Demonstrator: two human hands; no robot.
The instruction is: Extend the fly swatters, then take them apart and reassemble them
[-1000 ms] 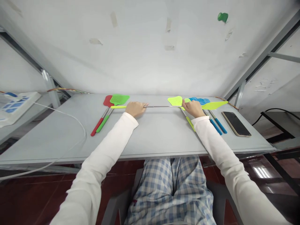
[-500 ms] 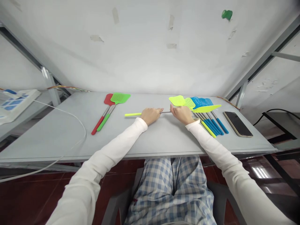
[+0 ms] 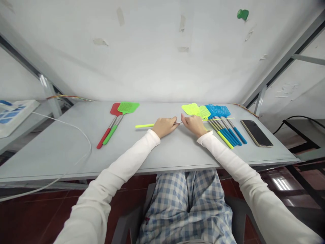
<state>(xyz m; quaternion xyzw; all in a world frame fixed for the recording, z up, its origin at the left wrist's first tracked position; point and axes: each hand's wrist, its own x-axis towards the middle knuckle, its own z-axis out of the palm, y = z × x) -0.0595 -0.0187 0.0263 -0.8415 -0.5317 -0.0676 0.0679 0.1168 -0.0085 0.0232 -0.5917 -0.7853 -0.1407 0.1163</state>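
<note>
A yellow fly swatter (image 3: 144, 126) lies crosswise in both hands, its handle pointing left and its head seen almost edge-on at the right. My left hand (image 3: 164, 127) is closed round the shaft near the handle. Closed on the same metal shaft, nearer the head, is my right hand (image 3: 195, 124). A short stretch of shaft shows between them. Right of my right hand, several blue fly swatters (image 3: 222, 111) lie side by side with yellow fly swatters (image 3: 191, 108), heads toward the wall. At the left rest a red fly swatter (image 3: 103, 138) and a green fly swatter (image 3: 129, 107), heads overlapping.
A phone (image 3: 257, 133) lies at the right end of the grey table (image 3: 172, 156). A white cable (image 3: 87, 139) loops over the table's left part. A white and blue object (image 3: 15, 115) stands beyond the left edge. The wall rises directly behind the table.
The held fly swatter has rolled, so its head went from a broad yellow face to a thin edge. My hands are slightly closer together on the shaft. The view has shifted a little.
</note>
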